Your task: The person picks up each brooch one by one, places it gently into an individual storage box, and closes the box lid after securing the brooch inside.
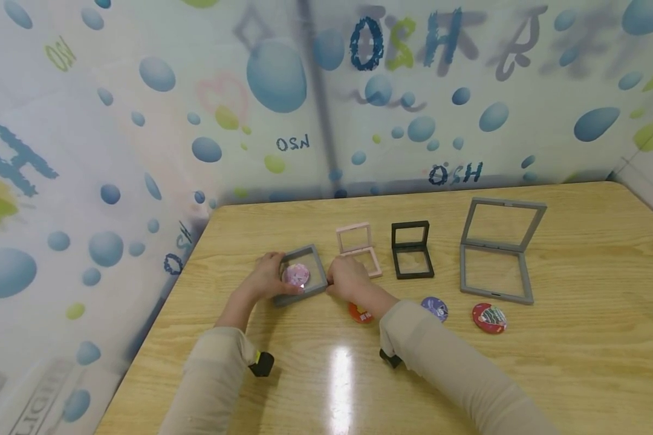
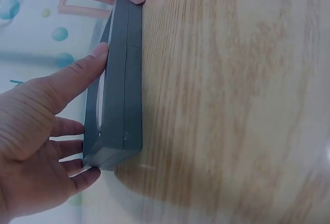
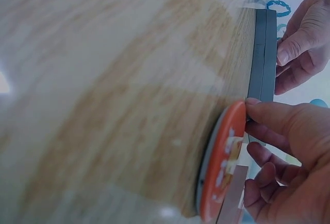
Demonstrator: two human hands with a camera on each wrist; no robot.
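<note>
A closed grey display frame (image 1: 320, 266) lies on the table at the left, with a round pink badge (image 1: 297, 275) seen through its clear window. My left hand (image 1: 263, 279) grips the frame's left side. In the left wrist view the left thumb (image 2: 90, 69) lies on the upper near edge and the other fingers are round the end. At the frame's right near corner, my right hand (image 1: 350, 278) pinches the edge between thumb and forefinger. An orange-red badge (image 3: 224, 157) lies on the table close under the right hand, partly hidden by it in the head view.
To the right stand an open pink frame (image 1: 355, 250), an open black frame (image 1: 412, 247) and a large open grey frame (image 1: 497, 296). A purple badge (image 1: 435, 308) and a red badge (image 1: 490, 318) lie nearer on the wooden table (image 1: 588, 362). A patterned curtain hangs behind.
</note>
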